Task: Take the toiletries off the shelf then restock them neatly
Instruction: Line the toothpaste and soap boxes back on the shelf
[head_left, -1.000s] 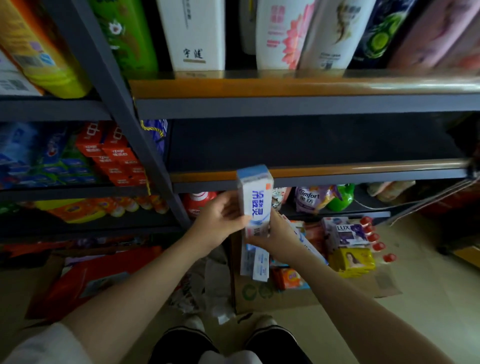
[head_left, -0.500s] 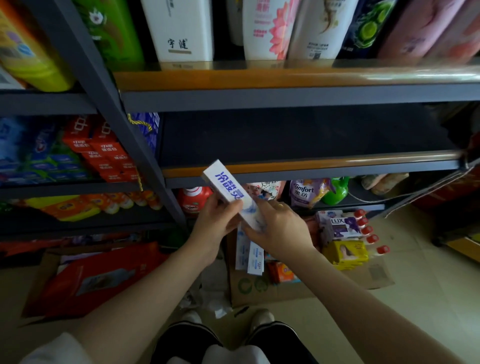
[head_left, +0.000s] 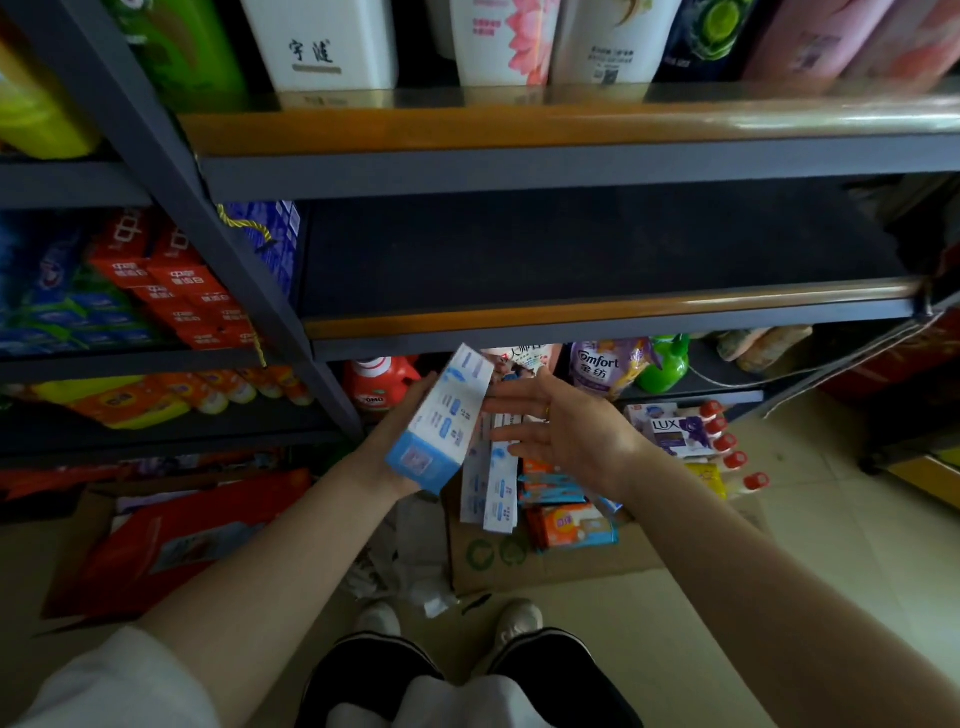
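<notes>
We hold the toothpaste box (head_left: 441, 415) tilted in our left hand (head_left: 400, 441), fingers wrapped behind it, just below the bare shelf (head_left: 597, 312). Our right hand (head_left: 566, 431) hangs beside it, fingers spread, gripping nothing. One-handed, the box could slip onto the pile (head_left: 519, 488) below.

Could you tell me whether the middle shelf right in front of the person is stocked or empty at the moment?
Empty as far as visible: the middle shelf shows only bare dark surface, and the left hand holds a toothpaste box below it.
</notes>
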